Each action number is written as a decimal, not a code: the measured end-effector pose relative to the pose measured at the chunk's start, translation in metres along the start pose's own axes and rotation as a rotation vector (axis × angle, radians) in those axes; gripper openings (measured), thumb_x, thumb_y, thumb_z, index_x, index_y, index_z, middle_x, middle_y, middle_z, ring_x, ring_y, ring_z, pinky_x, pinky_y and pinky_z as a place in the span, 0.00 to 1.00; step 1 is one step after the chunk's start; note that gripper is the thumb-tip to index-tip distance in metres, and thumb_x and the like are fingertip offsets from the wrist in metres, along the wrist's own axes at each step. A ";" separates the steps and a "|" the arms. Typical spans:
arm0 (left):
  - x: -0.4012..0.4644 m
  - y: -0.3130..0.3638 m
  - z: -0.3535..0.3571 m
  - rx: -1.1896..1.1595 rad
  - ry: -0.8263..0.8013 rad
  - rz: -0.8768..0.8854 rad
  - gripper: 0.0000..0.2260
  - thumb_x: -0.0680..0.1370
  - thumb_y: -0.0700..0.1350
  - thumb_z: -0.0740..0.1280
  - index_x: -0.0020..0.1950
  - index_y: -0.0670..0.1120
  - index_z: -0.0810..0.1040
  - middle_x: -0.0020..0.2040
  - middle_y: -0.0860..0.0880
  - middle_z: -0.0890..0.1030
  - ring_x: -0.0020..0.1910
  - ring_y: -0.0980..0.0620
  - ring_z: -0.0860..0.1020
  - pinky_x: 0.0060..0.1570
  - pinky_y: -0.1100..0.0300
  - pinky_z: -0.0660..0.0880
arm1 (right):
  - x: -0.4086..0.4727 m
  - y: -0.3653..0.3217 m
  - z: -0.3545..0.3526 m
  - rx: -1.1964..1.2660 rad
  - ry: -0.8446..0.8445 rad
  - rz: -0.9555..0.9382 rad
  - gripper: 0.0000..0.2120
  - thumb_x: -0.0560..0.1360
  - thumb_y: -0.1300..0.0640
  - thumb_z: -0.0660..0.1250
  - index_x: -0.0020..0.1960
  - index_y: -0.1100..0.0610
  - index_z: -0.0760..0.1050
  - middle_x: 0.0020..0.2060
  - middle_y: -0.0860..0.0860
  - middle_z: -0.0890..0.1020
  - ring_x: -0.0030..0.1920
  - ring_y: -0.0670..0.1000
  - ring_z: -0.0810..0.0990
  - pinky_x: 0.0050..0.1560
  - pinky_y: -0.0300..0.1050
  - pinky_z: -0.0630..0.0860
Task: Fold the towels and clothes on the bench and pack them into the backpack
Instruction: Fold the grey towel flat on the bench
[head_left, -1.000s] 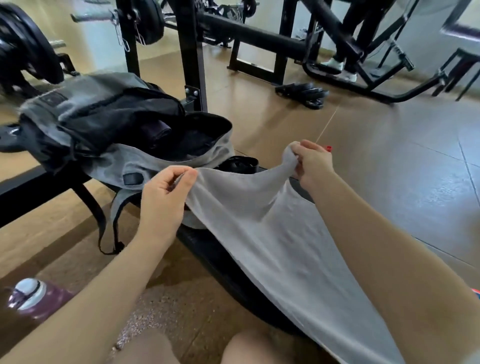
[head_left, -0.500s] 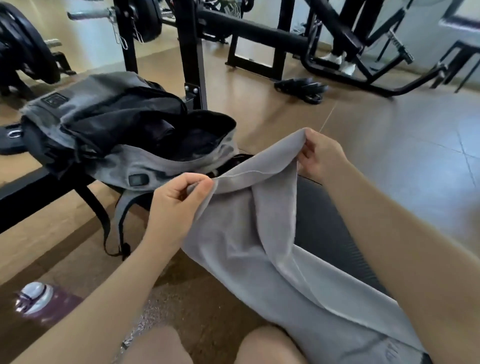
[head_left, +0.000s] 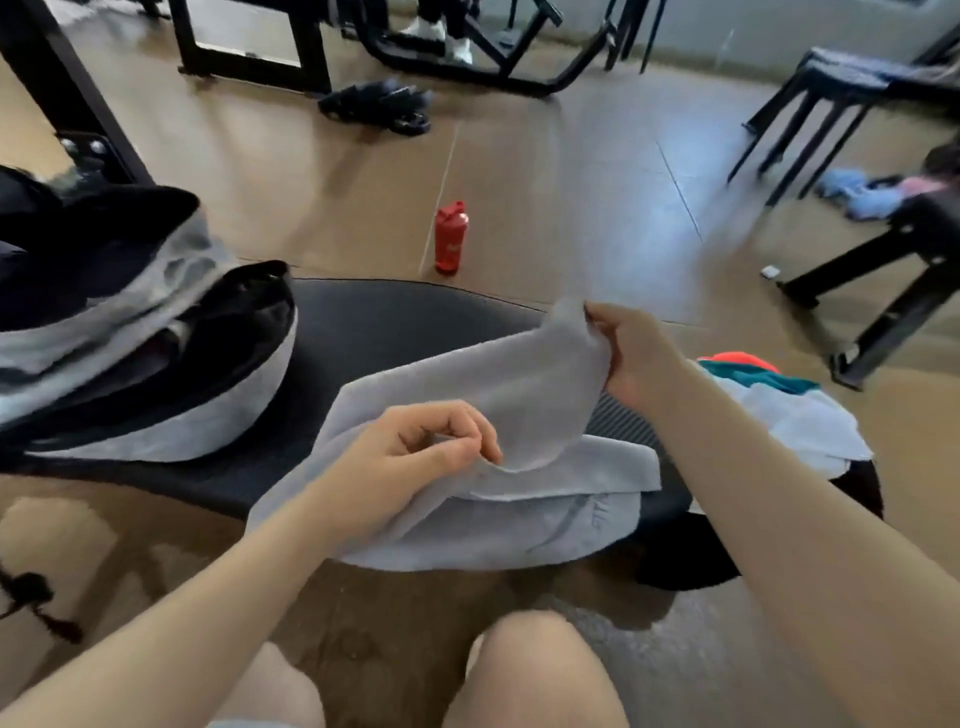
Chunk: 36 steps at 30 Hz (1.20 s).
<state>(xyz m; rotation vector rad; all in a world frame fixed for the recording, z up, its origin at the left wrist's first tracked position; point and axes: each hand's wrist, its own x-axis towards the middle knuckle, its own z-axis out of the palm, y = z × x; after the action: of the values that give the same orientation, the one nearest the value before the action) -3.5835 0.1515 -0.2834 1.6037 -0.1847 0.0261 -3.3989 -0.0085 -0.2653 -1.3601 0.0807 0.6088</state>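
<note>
On the padded black bench (head_left: 415, 332), both hands pinch a soft, floppy, light grey towel (head_left: 498, 410), the left hand (head_left: 410, 457) at its near edge and the right hand (head_left: 631, 353) at a far corner, good spots to hold.

We look from head height, forward and steeply down, close over the black padded bench (head_left: 395, 332), floor stretching beyond it.

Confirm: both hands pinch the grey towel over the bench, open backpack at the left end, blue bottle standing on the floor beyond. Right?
One error: the bottle on the floor beyond the bench is red, not blue, as the head view shows. The rest holds: the left hand and right hand both pinch the grey towel over the bench, and the open backpack sits at its left end.
</note>
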 end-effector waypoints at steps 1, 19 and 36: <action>0.002 -0.002 0.006 0.050 -0.095 -0.040 0.07 0.73 0.48 0.63 0.38 0.50 0.79 0.44 0.47 0.79 0.44 0.41 0.75 0.47 0.50 0.74 | -0.011 0.007 -0.015 -0.083 0.057 -0.016 0.12 0.77 0.62 0.58 0.37 0.58 0.76 0.25 0.49 0.80 0.29 0.47 0.78 0.30 0.35 0.74; 0.090 -0.050 0.034 1.071 -0.439 -0.070 0.18 0.75 0.42 0.64 0.65 0.51 0.72 0.58 0.50 0.75 0.59 0.49 0.71 0.58 0.52 0.69 | -0.059 0.091 -0.084 -0.917 0.370 -0.111 0.06 0.74 0.61 0.65 0.39 0.55 0.75 0.36 0.48 0.75 0.42 0.50 0.74 0.42 0.42 0.70; 0.093 -0.032 0.033 0.547 -0.019 -0.162 0.10 0.80 0.48 0.60 0.60 0.51 0.73 0.52 0.55 0.77 0.49 0.54 0.77 0.49 0.64 0.70 | -0.026 0.062 -0.054 -0.030 -0.058 -0.339 0.14 0.75 0.70 0.62 0.36 0.58 0.79 0.44 0.50 0.84 0.44 0.49 0.82 0.45 0.39 0.78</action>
<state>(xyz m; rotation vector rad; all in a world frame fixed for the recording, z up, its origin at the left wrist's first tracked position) -3.4905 0.1102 -0.3040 2.1606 -0.0625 -0.0696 -3.4334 -0.0633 -0.3223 -1.3459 -0.2034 0.3641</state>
